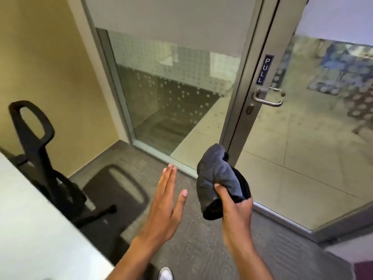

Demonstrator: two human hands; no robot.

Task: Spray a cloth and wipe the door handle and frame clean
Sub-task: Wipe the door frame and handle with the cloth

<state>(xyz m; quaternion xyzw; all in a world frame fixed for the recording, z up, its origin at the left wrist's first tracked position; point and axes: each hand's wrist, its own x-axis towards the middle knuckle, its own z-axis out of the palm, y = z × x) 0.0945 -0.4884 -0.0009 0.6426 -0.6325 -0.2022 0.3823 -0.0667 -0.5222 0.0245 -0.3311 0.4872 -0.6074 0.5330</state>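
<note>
My right hand (235, 209) grips a bunched grey cloth (217, 176) at waist height, well below the door handle. My left hand (169, 197) is flat and open beside it, holding nothing, a short gap from the cloth. The silver lever door handle (267, 98) sits on the grey metal door frame (254, 63), under a blue PULL sticker (264, 70). A round keyhole (250, 109) lies just below the handle. No spray bottle is in view.
A black office chair (50, 158) stands at the left, next to a white desk edge (36, 229). A fixed glass panel (165, 93) with dotted frosting fills the middle. The glass door (312, 128) is on the right. Grey carpet covers the floor.
</note>
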